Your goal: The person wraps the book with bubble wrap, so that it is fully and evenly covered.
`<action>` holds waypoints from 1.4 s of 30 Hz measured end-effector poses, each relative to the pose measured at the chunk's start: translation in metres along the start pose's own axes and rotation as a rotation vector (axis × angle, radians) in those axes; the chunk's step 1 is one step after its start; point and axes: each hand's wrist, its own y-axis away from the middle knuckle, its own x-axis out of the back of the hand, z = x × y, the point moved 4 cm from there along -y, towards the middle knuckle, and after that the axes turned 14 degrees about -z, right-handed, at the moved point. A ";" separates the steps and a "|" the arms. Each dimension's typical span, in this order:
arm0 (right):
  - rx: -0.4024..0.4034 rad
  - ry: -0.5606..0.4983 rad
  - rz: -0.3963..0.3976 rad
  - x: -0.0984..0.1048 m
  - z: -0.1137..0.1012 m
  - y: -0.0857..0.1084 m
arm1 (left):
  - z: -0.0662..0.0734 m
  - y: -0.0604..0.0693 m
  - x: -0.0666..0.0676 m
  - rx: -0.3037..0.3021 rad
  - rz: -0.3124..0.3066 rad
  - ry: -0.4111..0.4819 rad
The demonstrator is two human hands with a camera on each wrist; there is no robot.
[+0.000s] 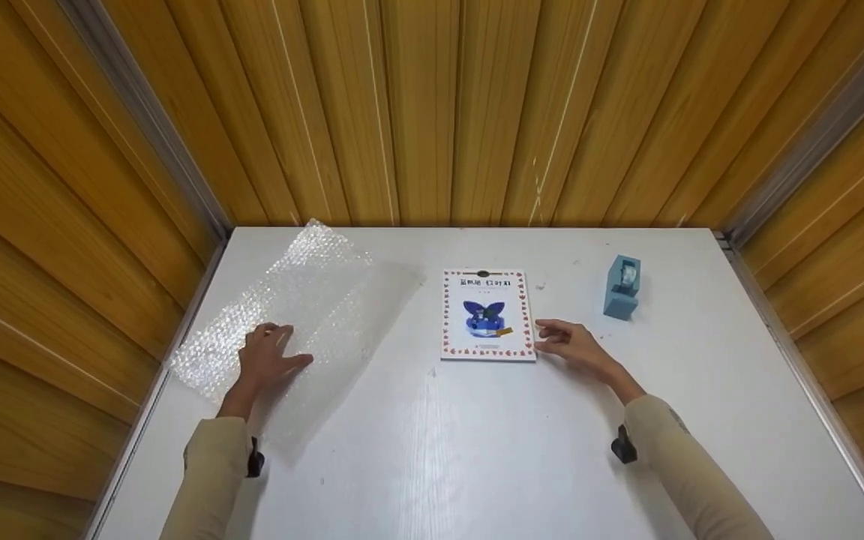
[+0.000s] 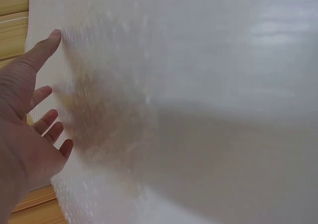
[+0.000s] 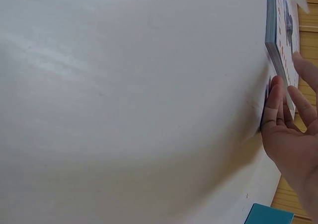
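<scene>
On the tabletop (image 1: 492, 465), near left to far left, the wrap (image 1: 342, 319) lies spread at a slant, prob. for room by the left hand (image 1: 267, 360); that hand's over it, grip wide w/ fingers apart, nothing held, contact unclear. Book (image 1: 484, 315) is mid-tabletop, flat, cover up, prob. there for reach by either side. Right hand (image 1: 574, 346) comes in from near right to its edge, grip part-open, thumb & fingers apart; can't tell if touching. Tape (image 1: 619, 292) sits far right.

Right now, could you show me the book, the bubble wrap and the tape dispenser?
Book (image 1: 486, 316): head view, front cover picture.
Bubble wrap (image 1: 336, 315): head view, sheet's middle.
Tape dispenser (image 1: 619, 298): head view, blue body.
</scene>
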 end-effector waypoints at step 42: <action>0.037 0.042 0.017 -0.003 0.001 0.000 | 0.023 0.003 -0.009 0.003 -0.005 -0.036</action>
